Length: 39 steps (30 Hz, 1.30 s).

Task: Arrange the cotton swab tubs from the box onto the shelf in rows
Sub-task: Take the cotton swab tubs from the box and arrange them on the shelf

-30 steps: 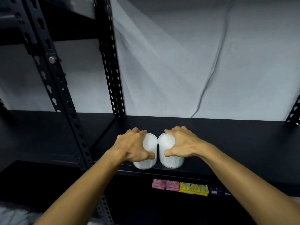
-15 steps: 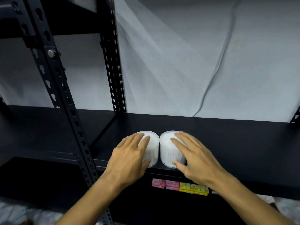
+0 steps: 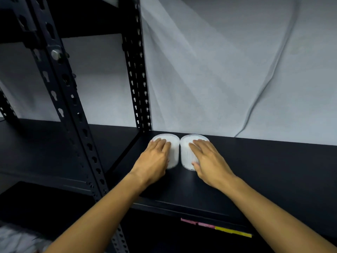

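Landmark: the black rear upright (image 3: pixel 135 73) of the rack, standing at the back left corner of the shelf (image 3: pixel 264 170).

Just right of that upright's foot, near the back wall: left tub (image 3: pixel 174 152), upright. Left hand (image 3: pixel 155 161) laid flat against its near side, fingers spread over the rim, grip wide open, clasping nothing, only pressing.

Further right of the upright: right tub (image 3: pixel 186 154), upright, touching or nearly touching its neighbour. Right hand (image 3: pixel 209 159) flat on the near side and lid, grip equally slack, closed on nothing.

Risks, as a judgement: pressure high on the lids instead of low on the walls, tipping a tub backward toward the wall. Uneven push from either palm, skewing the pair out of line. Left tub driven sideways into the upright. Box not in view.
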Available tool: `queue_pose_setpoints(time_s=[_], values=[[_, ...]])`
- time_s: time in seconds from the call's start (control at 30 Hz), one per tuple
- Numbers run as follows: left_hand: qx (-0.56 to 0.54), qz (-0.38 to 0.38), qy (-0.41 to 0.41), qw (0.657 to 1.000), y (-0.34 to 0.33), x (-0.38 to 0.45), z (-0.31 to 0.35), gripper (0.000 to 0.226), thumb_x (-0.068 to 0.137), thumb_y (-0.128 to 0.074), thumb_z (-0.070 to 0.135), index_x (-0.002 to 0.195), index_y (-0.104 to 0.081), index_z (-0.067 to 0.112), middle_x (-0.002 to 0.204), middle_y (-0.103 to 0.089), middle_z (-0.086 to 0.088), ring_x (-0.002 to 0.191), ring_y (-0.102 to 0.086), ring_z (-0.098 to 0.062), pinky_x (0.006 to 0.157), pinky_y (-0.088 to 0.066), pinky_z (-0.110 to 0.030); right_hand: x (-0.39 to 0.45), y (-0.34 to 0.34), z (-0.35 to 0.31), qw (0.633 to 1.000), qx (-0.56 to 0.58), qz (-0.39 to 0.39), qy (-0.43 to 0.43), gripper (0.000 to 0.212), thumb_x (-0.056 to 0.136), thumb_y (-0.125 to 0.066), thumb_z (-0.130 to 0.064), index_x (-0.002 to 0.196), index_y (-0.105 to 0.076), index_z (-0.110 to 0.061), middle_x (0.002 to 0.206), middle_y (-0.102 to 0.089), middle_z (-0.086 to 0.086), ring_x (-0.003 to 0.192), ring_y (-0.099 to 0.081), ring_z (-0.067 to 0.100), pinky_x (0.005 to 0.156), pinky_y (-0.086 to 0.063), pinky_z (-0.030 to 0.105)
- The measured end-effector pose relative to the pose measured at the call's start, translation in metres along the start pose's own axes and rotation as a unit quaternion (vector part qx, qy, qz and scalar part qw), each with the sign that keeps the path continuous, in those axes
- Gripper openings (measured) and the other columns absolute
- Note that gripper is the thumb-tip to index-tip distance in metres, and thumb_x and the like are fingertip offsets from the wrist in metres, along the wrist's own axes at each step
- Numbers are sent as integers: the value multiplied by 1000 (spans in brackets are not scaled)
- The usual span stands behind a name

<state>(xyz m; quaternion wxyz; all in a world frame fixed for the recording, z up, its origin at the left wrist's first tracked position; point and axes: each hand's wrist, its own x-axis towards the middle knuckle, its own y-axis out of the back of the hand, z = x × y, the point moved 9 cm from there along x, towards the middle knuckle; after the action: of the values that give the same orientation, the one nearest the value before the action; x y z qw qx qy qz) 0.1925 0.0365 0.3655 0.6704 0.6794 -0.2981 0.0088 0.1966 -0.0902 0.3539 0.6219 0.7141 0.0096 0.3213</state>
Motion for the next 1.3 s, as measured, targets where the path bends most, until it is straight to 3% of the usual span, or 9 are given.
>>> queue_pose_setpoints(time_s=[0.13, 0.23, 0.37, 0.77, 0.93, 1.13, 1.3], values=[[3, -15, 11, 1000, -28, 36, -33, 48, 87, -53, 6, 132, -40, 4, 134, -43, -12, 126, -34, -29, 112, -22, -38, 42, -17, 3, 1000, 7, 11, 7, 55, 89, -57, -16, 139, -37, -6, 143, -38, 14, 133, -30, 31, 113, -16, 30], [12, -6, 3, 1000, -42, 60, -55, 41, 81, -55, 4, 121, -46, 3, 124, -49, -14, 118, -41, -32, 109, -25, -38, 72, -33, 8, 1000, 18, 17, 3, 55, 91, -54, -17, 141, -33, -8, 144, -35, 11, 134, -25, 28, 113, -10, 26], [19, -17, 8, 1000, -56, 84, -80, 38, 84, -54, 7, 120, -45, 2, 125, -47, -16, 116, -39, -32, 102, -28, -36, 104, -55, 15, 999, 43, 22, -6, 58, 90, -55, -17, 142, -33, -11, 145, -34, 10, 135, -25, 28, 113, -8, 26], [10, -30, 32, 999, -74, 120, -114, 38, 86, -53, 9, 122, -42, 2, 132, -44, -18, 124, -35, -33, 103, -23, -33, 150, -76, 23, 999, 32, 25, 10, 59, 90, -57, -20, 143, -32, -13, 144, -35, 11, 133, -28, 29, 112, -14, 30], [11, -31, 31, 999, -79, 121, -116, 41, 86, -53, 8, 124, -43, -1, 133, -44, -21, 128, -34, -35, 109, -21, -37, 152, -81, 25, 1000, 3, 16, 12, 59, 89, -57, -21, 142, -32, -12, 142, -38, 12, 130, -32, 31, 112, -19, 34], [8, -33, 30, 999, -73, 120, -113, 40, 88, -54, 11, 125, -42, 2, 134, -44, -18, 126, -36, -32, 103, -26, -31, 154, -84, 20, 997, -76, 12, 25, 57, 87, -58, -25, 136, -35, -9, 134, -44, 13, 123, -38, 29, 110, -25, 39], [31, -26, 34, 999, -69, 117, -112, 61, 87, -59, 19, 139, -30, 4, 143, -38, -15, 133, -33, -30, 112, -21, -37, 146, -83, 20, 993, -116, 1, 18, 73, 90, -54, -25, 147, -13, -6, 151, -23, 17, 142, -10, 33, 117, -7, 42]])
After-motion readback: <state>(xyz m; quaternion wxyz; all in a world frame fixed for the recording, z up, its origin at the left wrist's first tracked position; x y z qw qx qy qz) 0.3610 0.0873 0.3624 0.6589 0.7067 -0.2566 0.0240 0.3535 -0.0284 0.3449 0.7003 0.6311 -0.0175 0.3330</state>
